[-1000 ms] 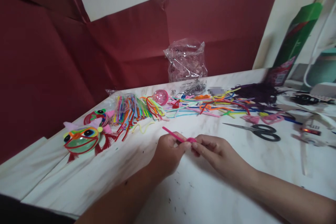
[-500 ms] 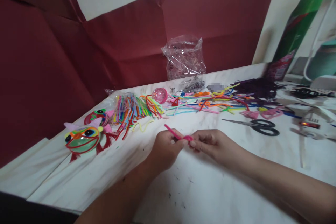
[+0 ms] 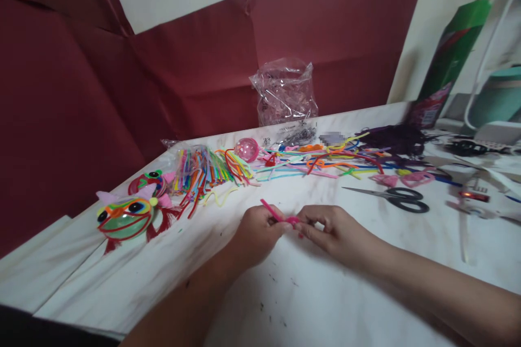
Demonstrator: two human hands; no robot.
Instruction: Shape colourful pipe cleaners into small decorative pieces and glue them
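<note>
Between my two hands, over the middle of the white table (image 3: 334,293), is a bright pink pipe cleaner (image 3: 268,209). One straight end sticks up past my left hand (image 3: 260,230), whose thumb and fingers are closed on it. My right hand (image 3: 325,227) pinches the bent part of the same pipe cleaner from the other side. The fingers partly hide that bent part, so its exact shape is unclear. Beyond my right hand lies a pair of scissors (image 3: 401,198) with black handles, its blades pointing left.
Bundled coloured pipe cleaners (image 3: 203,165) and loose ones (image 3: 325,162) line the back, near a pink clear ball (image 3: 246,149) and a plastic bag (image 3: 285,92). A decorated face figure (image 3: 124,222) sits left. Dark purple strands (image 3: 394,141) and a glue gun (image 3: 474,198) are right.
My fingers have shifted on the pink pipe cleaner; its free end now angles up more steeply, and the bent part looks flatter. The view has moved slightly.
</note>
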